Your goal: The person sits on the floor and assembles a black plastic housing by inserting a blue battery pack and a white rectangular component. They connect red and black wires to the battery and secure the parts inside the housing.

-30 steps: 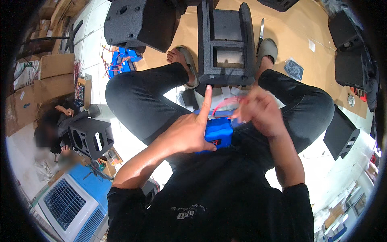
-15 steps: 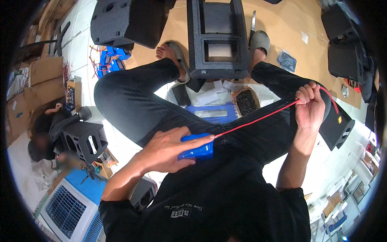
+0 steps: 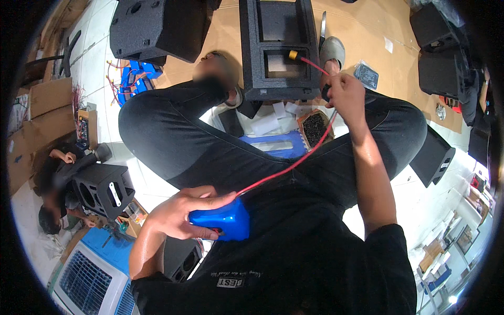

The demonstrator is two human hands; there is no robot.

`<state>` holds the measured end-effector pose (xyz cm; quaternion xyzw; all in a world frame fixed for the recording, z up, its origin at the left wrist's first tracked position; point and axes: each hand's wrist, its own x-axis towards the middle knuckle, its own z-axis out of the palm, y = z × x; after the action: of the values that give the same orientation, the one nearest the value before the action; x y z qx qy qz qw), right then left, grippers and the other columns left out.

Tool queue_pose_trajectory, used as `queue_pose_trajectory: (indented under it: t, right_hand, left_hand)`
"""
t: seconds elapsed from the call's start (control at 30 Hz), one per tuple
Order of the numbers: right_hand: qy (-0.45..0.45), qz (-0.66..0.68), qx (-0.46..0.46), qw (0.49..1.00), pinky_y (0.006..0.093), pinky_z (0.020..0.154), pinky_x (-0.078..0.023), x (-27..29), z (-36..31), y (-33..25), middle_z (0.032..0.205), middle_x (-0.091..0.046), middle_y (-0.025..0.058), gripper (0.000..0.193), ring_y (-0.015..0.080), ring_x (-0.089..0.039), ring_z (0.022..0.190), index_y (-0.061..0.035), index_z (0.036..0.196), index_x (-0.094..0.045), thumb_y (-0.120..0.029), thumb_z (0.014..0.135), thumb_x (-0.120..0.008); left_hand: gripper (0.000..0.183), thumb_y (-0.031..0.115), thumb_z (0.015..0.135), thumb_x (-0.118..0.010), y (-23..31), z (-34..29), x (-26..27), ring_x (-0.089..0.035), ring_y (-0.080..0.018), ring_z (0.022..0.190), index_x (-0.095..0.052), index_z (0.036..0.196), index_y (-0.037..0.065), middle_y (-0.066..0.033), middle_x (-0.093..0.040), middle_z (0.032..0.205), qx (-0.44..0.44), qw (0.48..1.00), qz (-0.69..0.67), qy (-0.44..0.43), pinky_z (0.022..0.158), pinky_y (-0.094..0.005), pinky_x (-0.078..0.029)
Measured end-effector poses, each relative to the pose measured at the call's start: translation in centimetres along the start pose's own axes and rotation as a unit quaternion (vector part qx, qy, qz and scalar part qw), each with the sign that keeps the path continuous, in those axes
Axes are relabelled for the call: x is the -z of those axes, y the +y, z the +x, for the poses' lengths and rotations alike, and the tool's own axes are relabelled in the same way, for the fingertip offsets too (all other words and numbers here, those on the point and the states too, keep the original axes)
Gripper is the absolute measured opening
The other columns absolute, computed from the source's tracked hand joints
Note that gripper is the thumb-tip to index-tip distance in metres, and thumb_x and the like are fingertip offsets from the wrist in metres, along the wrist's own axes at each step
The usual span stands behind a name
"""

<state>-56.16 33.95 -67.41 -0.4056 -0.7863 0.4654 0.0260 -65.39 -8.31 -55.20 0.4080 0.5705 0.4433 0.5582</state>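
Low over my lap, my left hand (image 3: 191, 212) is closed round a blue shrink-wrapped battery pack (image 3: 226, 220), thumb on its near side and fingers along the top. A red cable (image 3: 286, 170) runs from the pack up to my right hand (image 3: 345, 100), which pinches it near the far end. Past those fingers the cable ends in a yellow connector (image 3: 293, 54), hanging over the black speaker cabinet (image 3: 252, 63) with rectangular openings. Something small and dark shows beside my right fingertips; I cannot make out what it is.
Several blue battery packs (image 3: 137, 79) with red leads lie at the far left. Between my legs are a box of black screws (image 3: 316, 130) and a blue plastic piece (image 3: 296, 140). A knife (image 3: 323, 23) lies beside my right slipper. Another person (image 3: 60, 173) sits at the left.
My right hand has moved left and away from me, bringing the cable's connector end over the cabinet. The left hand with the battery pack has come nearer and left; the cable now sags.
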Motion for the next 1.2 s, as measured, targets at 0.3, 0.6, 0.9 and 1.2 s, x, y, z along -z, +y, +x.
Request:
queue_pose_trajectory:
  t: [0.3, 0.6, 0.9, 1.2]
  right_hand:
    - [0.033, -0.328, 0.077, 0.941, 0.0564, 0.081, -0.059, -7.0, 2.4, -0.1, 0.091, -0.072, 0.0326, 0.027, 0.0503, -0.072, 0.088, 0.0092, 0.098, -0.066, -0.017, 0.096, -0.059]
    - [0.075, -0.412, 0.127, 0.899, 0.0495, 0.068, -0.063, -9.8, 3.1, -0.7, 0.083, -0.076, 0.0239, 0.016, 0.0392, -0.078, 0.079, 0.0021, 0.097, -0.063, -0.012, 0.096, -0.055]
    - [0.026, -0.443, 0.126, 0.887, 0.0494, 0.073, -0.062, -10.1, 5.6, 1.0, 0.088, -0.078, 0.0183, 0.019, 0.0378, -0.078, 0.083, -0.0052, 0.099, -0.072, -0.017, 0.098, -0.057]
    - [0.104, -0.3, 0.056, 0.947, 0.0523, 0.078, -0.059, -5.4, 8.2, -4.5, 0.091, -0.077, 0.0195, 0.041, 0.0399, -0.075, 0.09, -0.0073, 0.096, -0.078, -0.045, 0.096, -0.064]
  left_hand:
    - [0.1, 0.029, 0.07, -0.097, -0.8, -2.7, 0.5, -0.067, -0.0344, 0.12, -0.05, 0.157, 0.011, -0.0203, -0.067, 0.135, 0.011, 0.99, -0.057, 0.128, 0.103, -0.0419, -0.05]
    - [0.097, 0.028, 0.074, -0.095, -1.8, -0.4, -0.5, -0.065, -0.0356, 0.125, -0.048, 0.158, 0.014, -0.0187, -0.066, 0.139, 0.025, 0.991, -0.072, 0.111, 0.106, -0.0447, -0.05]
    - [0.093, 0.026, 0.085, -0.089, -1.1, 2.4, -0.5, -0.064, -0.0263, 0.123, -0.041, 0.163, 0.016, -0.0164, -0.066, 0.139, 0.086, 0.99, -0.08, 0.084, 0.109, -0.0383, -0.047]
    - [0.092, 0.037, 0.089, -0.084, -2.6, 14.2, 2.2, -0.065, -0.0149, 0.11, -0.038, 0.162, 0.006, -0.011, -0.073, 0.122, 0.214, 0.969, -0.101, 0.071, 0.104, -0.0319, -0.047]
